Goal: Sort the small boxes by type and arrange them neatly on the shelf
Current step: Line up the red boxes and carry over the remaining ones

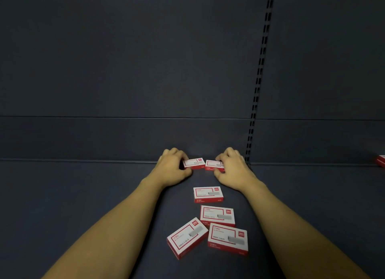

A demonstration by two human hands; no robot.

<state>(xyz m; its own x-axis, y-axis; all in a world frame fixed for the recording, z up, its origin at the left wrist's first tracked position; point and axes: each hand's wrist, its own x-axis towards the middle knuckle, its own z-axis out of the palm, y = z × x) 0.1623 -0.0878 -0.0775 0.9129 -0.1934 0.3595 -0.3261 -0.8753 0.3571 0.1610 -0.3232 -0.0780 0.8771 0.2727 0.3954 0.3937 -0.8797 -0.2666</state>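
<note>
Two small red-and-white boxes lie side by side at the back of the dark shelf (83,195). My left hand (173,166) grips the left box (194,163). My right hand (233,167) grips the right box (212,165), and its fingers hide that box's right end. The two boxes almost touch. Nearer to me, several more boxes of the same look lie loose: one (208,194) flat behind the others, another (217,215) below it, one (187,238) turned at an angle, one (228,239) at the front right.
The shelf's dark back panel (125,70) rises right behind the two held boxes. A slotted upright (257,87) runs down at the right. Another red-and-white box (381,161) shows at the far right edge on the neighbouring shelf.
</note>
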